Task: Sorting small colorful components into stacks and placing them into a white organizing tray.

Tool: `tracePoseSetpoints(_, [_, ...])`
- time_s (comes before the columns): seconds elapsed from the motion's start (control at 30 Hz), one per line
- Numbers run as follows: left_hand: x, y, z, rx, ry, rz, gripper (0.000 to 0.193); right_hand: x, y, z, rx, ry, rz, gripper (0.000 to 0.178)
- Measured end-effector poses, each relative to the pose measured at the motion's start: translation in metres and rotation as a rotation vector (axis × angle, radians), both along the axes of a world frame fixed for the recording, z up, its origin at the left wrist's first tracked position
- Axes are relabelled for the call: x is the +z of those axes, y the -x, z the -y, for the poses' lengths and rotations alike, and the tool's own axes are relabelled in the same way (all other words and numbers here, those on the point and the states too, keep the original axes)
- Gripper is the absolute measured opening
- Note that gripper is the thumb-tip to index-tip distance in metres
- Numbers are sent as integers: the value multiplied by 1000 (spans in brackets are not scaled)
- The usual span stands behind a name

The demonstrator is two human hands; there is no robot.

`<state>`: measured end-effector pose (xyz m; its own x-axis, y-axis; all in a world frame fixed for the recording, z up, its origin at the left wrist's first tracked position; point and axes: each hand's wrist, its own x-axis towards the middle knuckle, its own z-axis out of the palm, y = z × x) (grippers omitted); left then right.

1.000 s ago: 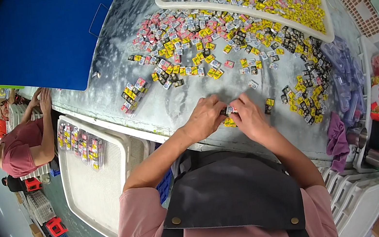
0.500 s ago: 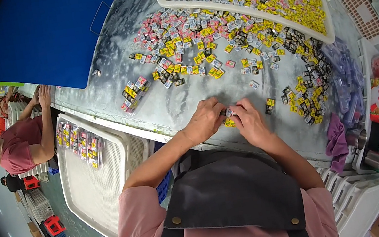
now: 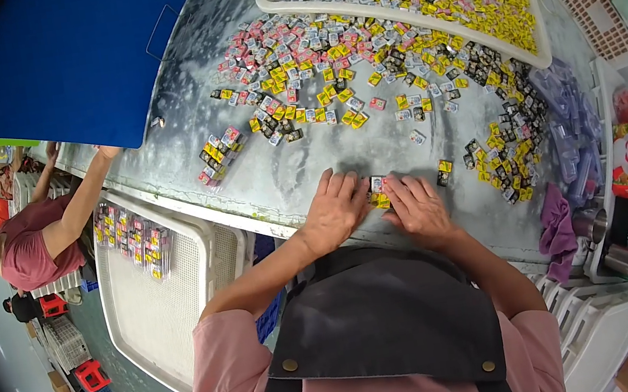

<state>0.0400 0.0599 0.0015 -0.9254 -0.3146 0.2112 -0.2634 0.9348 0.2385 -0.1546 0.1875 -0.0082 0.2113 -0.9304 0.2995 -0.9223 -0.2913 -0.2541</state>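
Note:
Close to the table's near edge, a short group of small square packets (image 3: 378,191) in white, pink and yellow stands between my hands. My left hand (image 3: 336,209) lies on the table at the group's left side, fingers slightly bent and stretched forward, not wrapped round anything. On the other side my right hand (image 3: 416,208) rests with its fingers laid out straight, fingertips against the packets. Just right of it sits a black and yellow packet pair (image 3: 444,172). A clear tray filled with packets (image 3: 220,158) lies farther left, apart from both hands.
Loose packets (image 3: 304,76) spread across the grey table (image 3: 265,191). A white tray (image 3: 400,14) heaped with sorted packets stands behind them. Clear plastic trays (image 3: 570,125) and a purple cloth (image 3: 557,233) are at right. A co-worker (image 3: 40,237) stands left, near a perforated tray (image 3: 153,317).
My fingers have gone from a bent pinch over the packets to lying flatter at their sides, uncovering the group. The co-worker's arms have moved toward the blue board.

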Motion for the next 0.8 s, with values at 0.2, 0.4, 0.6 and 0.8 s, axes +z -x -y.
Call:
tracePoseSetpoints(0.2, [-11, -5, -8, 23, -49, 69, 64, 9, -4, -2, -70, -90, 68, 64])
tracePoseSetpoints(0.4, [-14, -12, -26, 24, -49, 177, 82, 5, -12, -13, 28, -274, 47, 95])
tracePoseSetpoints(0.6, [-11, -17, -24, 112, -123, -8, 73, 7, -5, -17, -31, -264, 115, 78])
tracePoseSetpoints(0.8, [1, -25, -2, 506, -598, -236, 34, -5, 11, -25, -633, -370, 754, 32])
